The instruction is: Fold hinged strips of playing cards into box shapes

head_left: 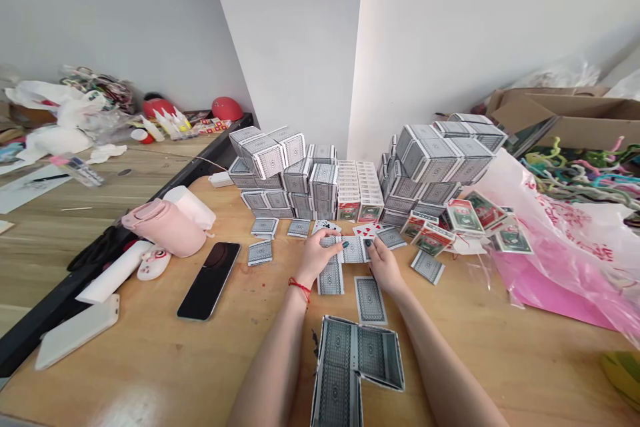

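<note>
At the table's middle, my left hand [320, 255] and my right hand [385, 265] pinch opposite ends of a grey-backed playing card [354, 250], which appears folded at its right end. Below my left hand lies another grey card [331, 278], partly covered by it. A single card [371, 300] lies face down under my right wrist. Nearest me stands an open, box-like structure made of joined cards [336, 373]. Face-up cards with red hearts [364, 229] and black pips [327, 225] lie just beyond my fingers.
Stacked card blocks [270, 167] rise at back left, more blocks [435, 160] at back right. Card boxes [360, 190] stand between them; others [465, 217] lie right. A phone [209, 281] and pink bottle [165, 227] are left. Pink plastic [555, 240] covers the right side.
</note>
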`<state>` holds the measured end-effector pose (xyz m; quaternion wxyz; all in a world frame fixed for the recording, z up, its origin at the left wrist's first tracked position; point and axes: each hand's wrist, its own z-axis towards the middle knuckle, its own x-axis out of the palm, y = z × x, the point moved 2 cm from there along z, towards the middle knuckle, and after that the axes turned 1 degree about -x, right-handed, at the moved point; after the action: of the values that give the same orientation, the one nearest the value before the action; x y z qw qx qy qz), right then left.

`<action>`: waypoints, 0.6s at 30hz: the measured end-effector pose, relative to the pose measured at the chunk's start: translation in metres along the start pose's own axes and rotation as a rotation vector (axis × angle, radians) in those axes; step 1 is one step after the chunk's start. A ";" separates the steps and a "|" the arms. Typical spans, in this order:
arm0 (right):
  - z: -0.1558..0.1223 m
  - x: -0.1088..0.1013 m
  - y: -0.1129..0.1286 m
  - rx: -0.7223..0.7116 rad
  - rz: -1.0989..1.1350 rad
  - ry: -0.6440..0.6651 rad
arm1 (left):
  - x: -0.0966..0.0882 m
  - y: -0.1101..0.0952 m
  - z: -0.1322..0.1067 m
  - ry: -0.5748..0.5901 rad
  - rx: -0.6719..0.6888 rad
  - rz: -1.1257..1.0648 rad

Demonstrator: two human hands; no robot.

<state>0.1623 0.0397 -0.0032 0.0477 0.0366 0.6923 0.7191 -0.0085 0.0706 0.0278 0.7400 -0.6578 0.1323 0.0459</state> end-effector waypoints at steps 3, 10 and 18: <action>0.000 0.001 0.005 0.036 0.066 0.019 | 0.002 0.000 0.000 0.009 -0.020 -0.012; -0.003 0.000 0.013 -0.046 0.039 -0.036 | 0.004 0.000 -0.002 0.046 -0.028 -0.023; -0.004 -0.003 0.005 -0.053 -0.038 0.021 | 0.002 -0.003 -0.003 0.072 0.049 0.044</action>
<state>0.1649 0.0355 0.0014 0.0551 0.0144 0.6740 0.7365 -0.0057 0.0670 0.0300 0.7496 -0.6375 0.1743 0.0354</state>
